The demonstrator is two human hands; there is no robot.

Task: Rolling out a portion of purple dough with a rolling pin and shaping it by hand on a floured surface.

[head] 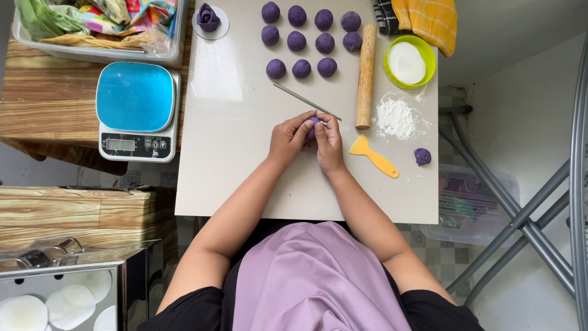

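Both hands pinch one purple dough piece point(313, 127): left hand point(288, 138) and right hand point(329, 142) grasping it together, near rolling pin point(366, 75) and yellow scraper point(373, 156).

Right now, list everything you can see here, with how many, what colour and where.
Dough balls: eleven, purple, table's far side
Dough flower: one, purple, white disc
Dough scrap: one, purple, near flour
Rolling pin: one, wooden, right of balls
Metal rod: one, silver, below balls
Bowl: one, green, holding flour
Flour pile: one, white, on table
Scraper: one, yellow
Scale: one, blue-topped, left
Left hand, right hand: pinching purple dough piece
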